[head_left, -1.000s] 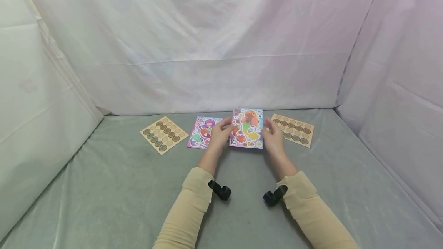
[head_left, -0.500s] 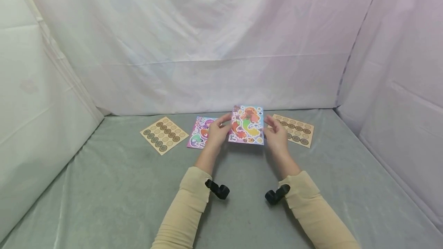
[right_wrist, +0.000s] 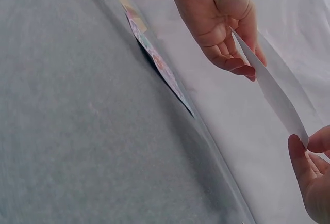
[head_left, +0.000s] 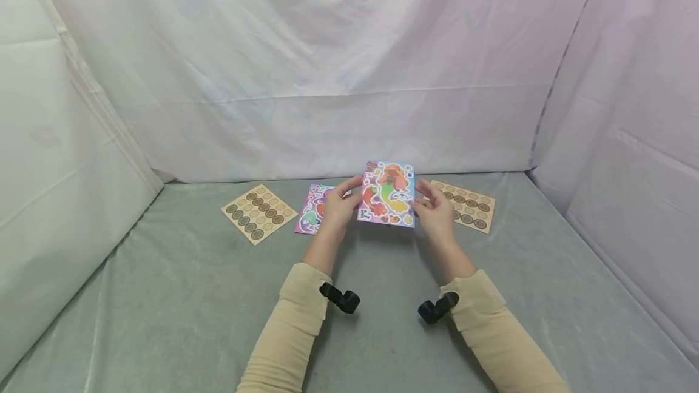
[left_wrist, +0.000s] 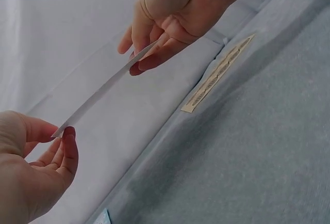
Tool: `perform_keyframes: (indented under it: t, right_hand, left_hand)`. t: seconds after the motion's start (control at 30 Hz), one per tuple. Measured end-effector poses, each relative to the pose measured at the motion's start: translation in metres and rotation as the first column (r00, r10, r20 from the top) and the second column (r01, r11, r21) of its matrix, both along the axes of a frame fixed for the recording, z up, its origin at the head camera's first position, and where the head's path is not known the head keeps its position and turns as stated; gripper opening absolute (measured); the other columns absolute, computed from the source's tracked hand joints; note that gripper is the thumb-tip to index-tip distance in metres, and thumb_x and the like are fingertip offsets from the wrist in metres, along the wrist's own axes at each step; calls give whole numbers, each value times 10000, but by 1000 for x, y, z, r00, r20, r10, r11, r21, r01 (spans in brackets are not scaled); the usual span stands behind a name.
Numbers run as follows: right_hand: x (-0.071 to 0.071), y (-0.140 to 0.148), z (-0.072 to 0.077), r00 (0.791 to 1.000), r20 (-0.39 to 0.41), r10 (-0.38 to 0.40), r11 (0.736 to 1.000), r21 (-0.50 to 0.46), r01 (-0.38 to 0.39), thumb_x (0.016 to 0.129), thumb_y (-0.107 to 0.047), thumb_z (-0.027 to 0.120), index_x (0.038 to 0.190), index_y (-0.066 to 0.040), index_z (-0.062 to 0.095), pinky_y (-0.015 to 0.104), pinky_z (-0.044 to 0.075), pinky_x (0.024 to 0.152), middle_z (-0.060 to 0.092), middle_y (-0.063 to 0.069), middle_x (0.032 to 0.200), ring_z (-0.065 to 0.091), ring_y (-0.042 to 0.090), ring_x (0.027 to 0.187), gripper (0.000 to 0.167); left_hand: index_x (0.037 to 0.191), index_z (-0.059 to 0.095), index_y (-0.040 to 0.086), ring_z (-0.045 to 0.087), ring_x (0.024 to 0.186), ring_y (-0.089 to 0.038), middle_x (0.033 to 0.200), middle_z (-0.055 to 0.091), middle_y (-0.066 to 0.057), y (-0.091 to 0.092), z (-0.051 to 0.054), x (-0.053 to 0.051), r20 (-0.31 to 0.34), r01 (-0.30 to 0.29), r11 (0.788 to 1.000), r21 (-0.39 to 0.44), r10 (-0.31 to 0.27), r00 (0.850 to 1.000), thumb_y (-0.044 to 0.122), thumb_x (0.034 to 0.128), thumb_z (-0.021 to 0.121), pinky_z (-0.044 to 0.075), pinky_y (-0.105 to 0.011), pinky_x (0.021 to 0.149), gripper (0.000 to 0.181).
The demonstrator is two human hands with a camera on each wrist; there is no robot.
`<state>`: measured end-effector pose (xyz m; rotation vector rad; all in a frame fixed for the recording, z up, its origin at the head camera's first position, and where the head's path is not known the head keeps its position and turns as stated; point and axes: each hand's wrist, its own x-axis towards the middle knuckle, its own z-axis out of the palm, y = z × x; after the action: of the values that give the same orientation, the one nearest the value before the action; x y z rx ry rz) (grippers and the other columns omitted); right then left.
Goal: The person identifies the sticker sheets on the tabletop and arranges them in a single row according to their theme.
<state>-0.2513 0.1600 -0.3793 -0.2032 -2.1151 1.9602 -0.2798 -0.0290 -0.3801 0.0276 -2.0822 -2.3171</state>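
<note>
Above the table [head_left: 382,344] near its far edge, left hand [head_left: 338,208] and right hand [head_left: 435,216] face each other, pinching an orange-haired mermaid sheet [head_left: 386,194]

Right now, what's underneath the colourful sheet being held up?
Air, then grey tabletop: the wrist views show the sheet held clear, its underside pale. From the head camera, it covers the tabletop directly behind, so anything there can't be seen.

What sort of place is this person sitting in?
Probably a small, makeshift booth, perhaps set up for filming: pale cloth hangings close off the back and both sides, grey cloth covers the work surface, and black devices, likely cameras, sit at both wrists.
</note>
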Motion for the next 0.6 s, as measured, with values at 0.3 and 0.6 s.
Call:
perform_keyframes:
  t: [0.3, 0.6]
  right_hand:
    - [5, -2, 5, 1000, -12, 10, 1000, 8, -10, 873, 109, 568, 1414, -91, 465, 224, 512, 833, 523, 92, 1362, 579, 209, 1040, 586]
    - [6, -4, 9, 1000, -11, -3, 1000, 9, 3, 868, 100, 588, 1407, -85, 475, 213, 509, 834, 527, 88, 1358, 584, 200, 1036, 581]
  left_hand:
    - [1236, 647, 79, 605, 991, -232, 1261, 588, -40, -3, 4, 2, -32, 5, 999, 41, -3, 999, -85, 854, 595, 507, -326, 863, 419]
    - [1281, 610, 68, 579, 1069, -239, 1258, 596, -57, -4, 6, 3, -26, 20, 996, 86, -18, 999, -76, 860, 595, 478, -361, 916, 446]
